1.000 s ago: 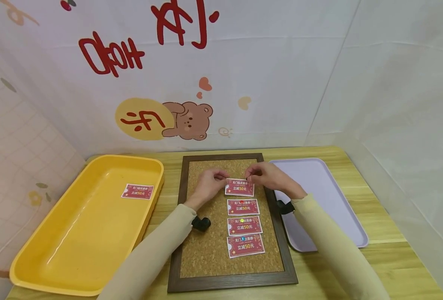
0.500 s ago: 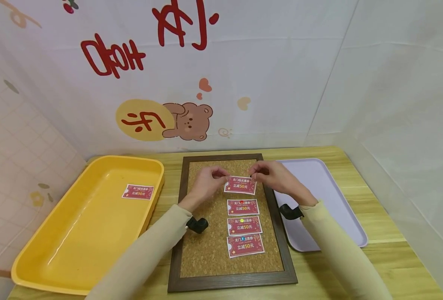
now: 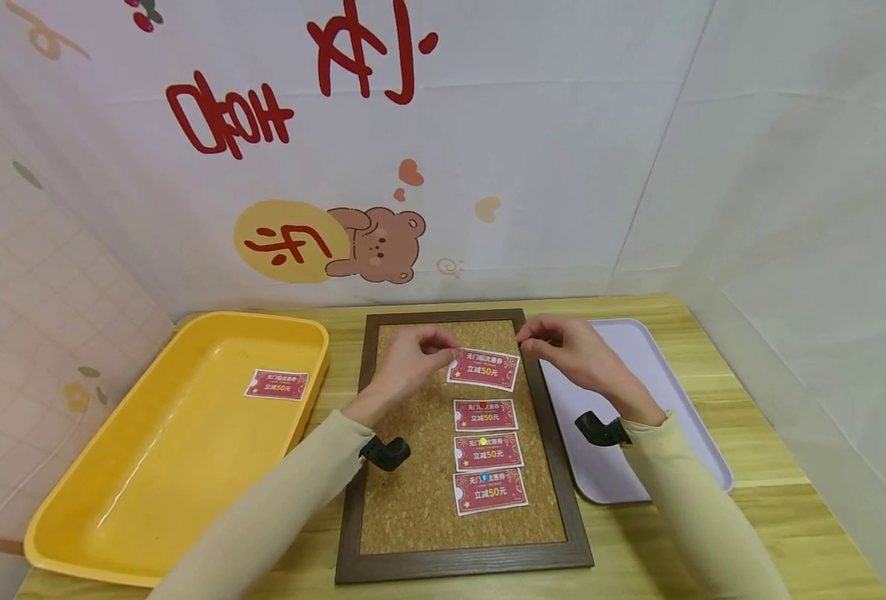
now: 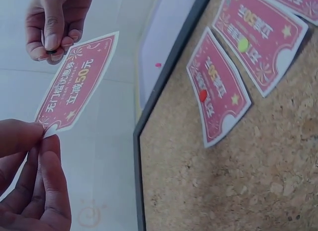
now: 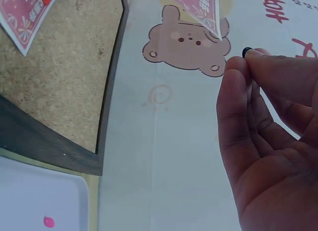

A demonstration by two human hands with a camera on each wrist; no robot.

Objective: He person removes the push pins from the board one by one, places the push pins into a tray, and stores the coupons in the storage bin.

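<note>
Held coupon (image 3: 483,369): centre of frame, over the corkboard (image 3: 405,508); left corner pinched by left hand (image 3: 412,362); tilted more than earlier. Right hand (image 3: 578,357): now shifted rightward, apart from it, fingertips pinching dark pin (image 5: 247,51). Yellow tub (image 3: 180,475), left: single coupon (image 3: 277,385). Lilac tray (image 3: 600,475), right: pink pin (image 5: 48,221). Corkboard, lower centre: three pinned coupons (image 3: 488,419), stacked in column.

The head view looks forward and down over the tabletop (image 3: 788,467), far enough back to take in the whole cork board (image 3: 412,500) and the wall (image 3: 563,208). The left wrist view, tipped sideways, looks from close by past the left fingers (image 4: 54,184); the right wrist view, close to the right fingers (image 5: 232,102), tips the opposite way. All three share the board and the raised coupon (image 4: 82,87).
</note>
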